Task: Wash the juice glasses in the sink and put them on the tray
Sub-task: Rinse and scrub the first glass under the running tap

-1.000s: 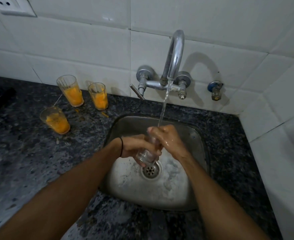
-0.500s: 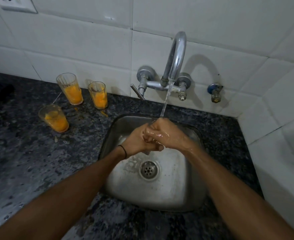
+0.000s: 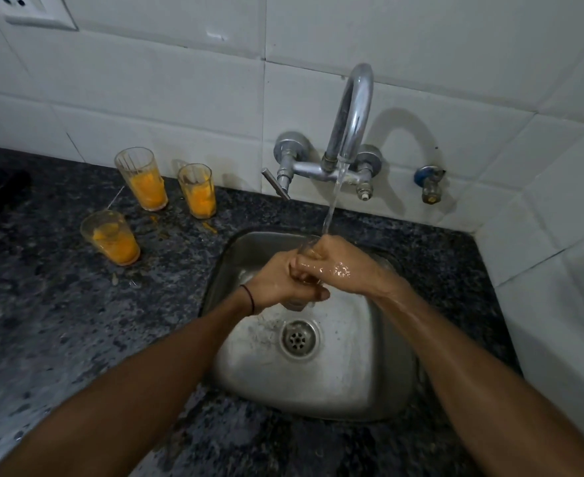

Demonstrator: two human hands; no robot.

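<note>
Over the steel sink (image 3: 369, 390) both hands meet under the running tap (image 3: 352, 111). The left hand (image 3: 277, 280) wraps its grip around a clear glass (image 3: 307, 243), fingers clenched on its body; the right hand (image 3: 339, 266), wet and shiny, closes over the glass from the other side, so only the rim shows above the knuckles and a bit of the base below. The stream of water (image 3: 333, 201) lands right at that rim. The glass hangs above the drain (image 3: 298, 339), clear of the sink floor. Left of the sink, on the dark speckled bench (image 3: 60, 321), three juice glasses (image 3: 199, 191) with orange dregs stand upright, well apart from the hands.
</note>
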